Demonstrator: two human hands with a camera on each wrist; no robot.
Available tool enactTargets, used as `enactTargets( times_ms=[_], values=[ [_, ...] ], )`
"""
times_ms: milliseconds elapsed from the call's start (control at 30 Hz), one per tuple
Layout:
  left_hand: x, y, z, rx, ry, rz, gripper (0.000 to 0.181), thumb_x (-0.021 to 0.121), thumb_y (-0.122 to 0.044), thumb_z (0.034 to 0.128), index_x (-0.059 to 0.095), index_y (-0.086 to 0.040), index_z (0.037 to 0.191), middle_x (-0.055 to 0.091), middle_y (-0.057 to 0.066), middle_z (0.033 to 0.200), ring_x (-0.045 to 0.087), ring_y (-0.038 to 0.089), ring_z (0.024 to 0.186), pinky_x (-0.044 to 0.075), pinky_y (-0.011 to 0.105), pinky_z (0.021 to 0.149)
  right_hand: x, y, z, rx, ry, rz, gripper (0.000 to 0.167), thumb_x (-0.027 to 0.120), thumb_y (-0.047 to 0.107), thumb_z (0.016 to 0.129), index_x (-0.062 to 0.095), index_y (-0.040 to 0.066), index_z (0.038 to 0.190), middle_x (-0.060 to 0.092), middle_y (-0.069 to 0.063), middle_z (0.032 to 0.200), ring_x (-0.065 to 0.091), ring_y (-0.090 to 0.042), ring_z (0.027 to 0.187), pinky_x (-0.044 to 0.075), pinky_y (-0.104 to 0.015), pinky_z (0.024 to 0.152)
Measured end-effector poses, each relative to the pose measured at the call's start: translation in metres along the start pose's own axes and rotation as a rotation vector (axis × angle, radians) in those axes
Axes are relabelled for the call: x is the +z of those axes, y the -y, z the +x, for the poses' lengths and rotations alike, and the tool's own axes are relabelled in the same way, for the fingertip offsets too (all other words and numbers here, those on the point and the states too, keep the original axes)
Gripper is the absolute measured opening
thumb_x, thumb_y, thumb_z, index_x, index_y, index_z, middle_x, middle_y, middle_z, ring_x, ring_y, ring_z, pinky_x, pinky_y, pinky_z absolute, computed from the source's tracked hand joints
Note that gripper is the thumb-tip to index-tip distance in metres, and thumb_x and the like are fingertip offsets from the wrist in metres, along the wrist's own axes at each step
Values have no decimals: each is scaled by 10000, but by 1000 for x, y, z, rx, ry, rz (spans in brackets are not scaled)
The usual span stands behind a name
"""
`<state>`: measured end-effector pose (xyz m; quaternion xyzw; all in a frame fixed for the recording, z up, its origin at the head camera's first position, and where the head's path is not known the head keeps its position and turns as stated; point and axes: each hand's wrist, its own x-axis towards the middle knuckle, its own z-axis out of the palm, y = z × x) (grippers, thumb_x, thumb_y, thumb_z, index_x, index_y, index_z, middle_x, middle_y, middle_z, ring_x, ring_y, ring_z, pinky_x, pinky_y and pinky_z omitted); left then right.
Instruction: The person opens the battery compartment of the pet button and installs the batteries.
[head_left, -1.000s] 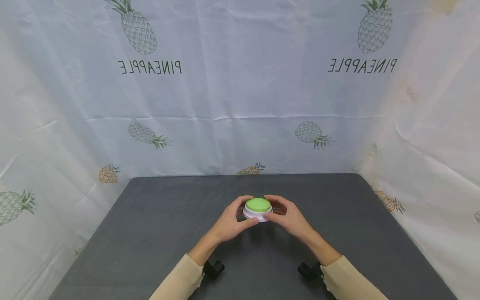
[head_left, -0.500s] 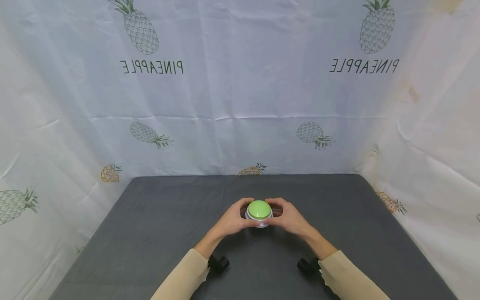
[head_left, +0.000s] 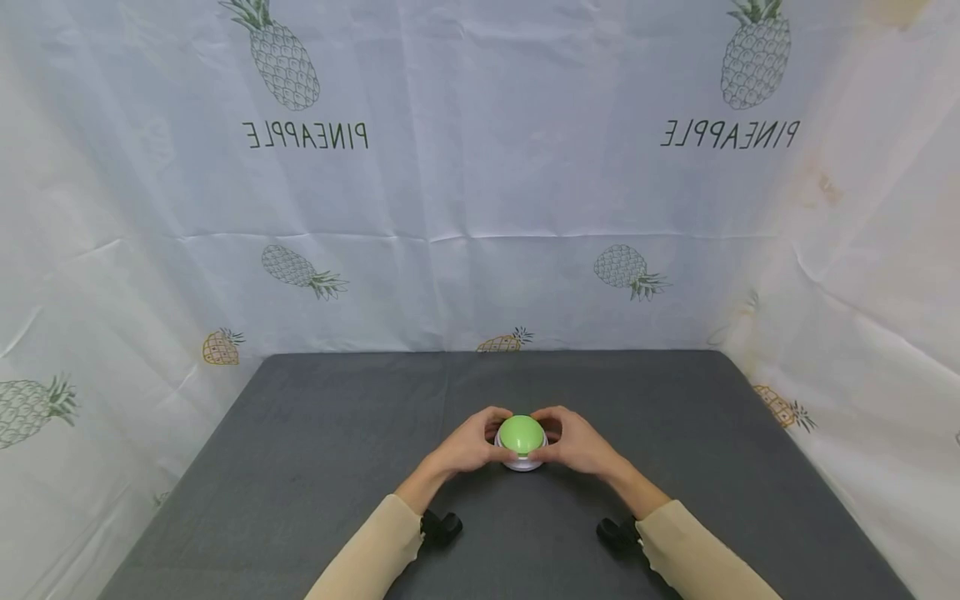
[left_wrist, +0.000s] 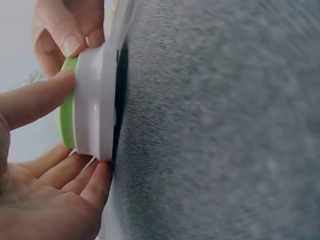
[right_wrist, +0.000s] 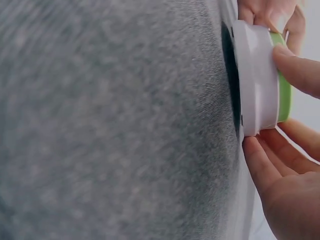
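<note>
A round white push button (head_left: 522,463) with a green top (head_left: 522,434) is held between my two hands, at the middle of the dark table. My left hand (head_left: 468,443) grips its left side, thumb at the near edge and fingers round the far side. The right hand (head_left: 576,443) mirrors that grip on the other side. In the left wrist view the thumb (left_wrist: 42,97) presses on the green rim of the push button (left_wrist: 92,100). The right wrist view has the push button (right_wrist: 257,77) with its base close over the table; a dark shadow lies under it, and full contact cannot be told.
A dark grey cloth covers the table (head_left: 337,467). White curtains (head_left: 480,167) printed with pineapples hang behind it and at both sides. A black wrist camera (head_left: 442,528) sits under the left sleeve, and another camera (head_left: 617,533) under the right.
Both hands have brought the push button down and toward me. Its green top faces the head camera more than before. The grip looks much the same.
</note>
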<state>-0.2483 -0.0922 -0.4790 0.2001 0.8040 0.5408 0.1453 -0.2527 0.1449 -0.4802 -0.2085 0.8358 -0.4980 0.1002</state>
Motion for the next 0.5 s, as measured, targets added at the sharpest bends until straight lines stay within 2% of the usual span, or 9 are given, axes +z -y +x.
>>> enactTargets(
  times_ms=[200, 300, 500],
  values=[
    [2, 2, 0, 43, 11, 26, 653, 801, -61, 871, 471, 44, 1424, 529, 197, 1386, 532, 373, 1297, 426, 513, 1053, 0, -3, -1, -23, 11, -43, 640, 853, 152, 837, 549, -55, 1360, 547, -212, 1329, 578, -388, 1241, 484, -456, 1008],
    [1, 1, -2, 47, -2, 36, 668, 800, -76, 874, 464, 47, 1438, 521, 207, 1409, 520, 379, 1312, 417, 517, 1062, -2, -1, -3, -26, -4, -60, 623, 846, 153, 844, 559, -41, 1362, 563, -201, 1336, 583, -382, 1238, 489, -456, 1000],
    [-5, -6, -15, 24, -96, 199, 692, 767, -220, 910, 449, 0, 1484, 489, 206, 1484, 475, 406, 1354, 391, 555, 1075, -8, 11, -13, 8, -82, -173, 563, 791, 242, 904, 582, 6, 1371, 597, -145, 1335, 580, -370, 1237, 477, -509, 996]
  ],
)
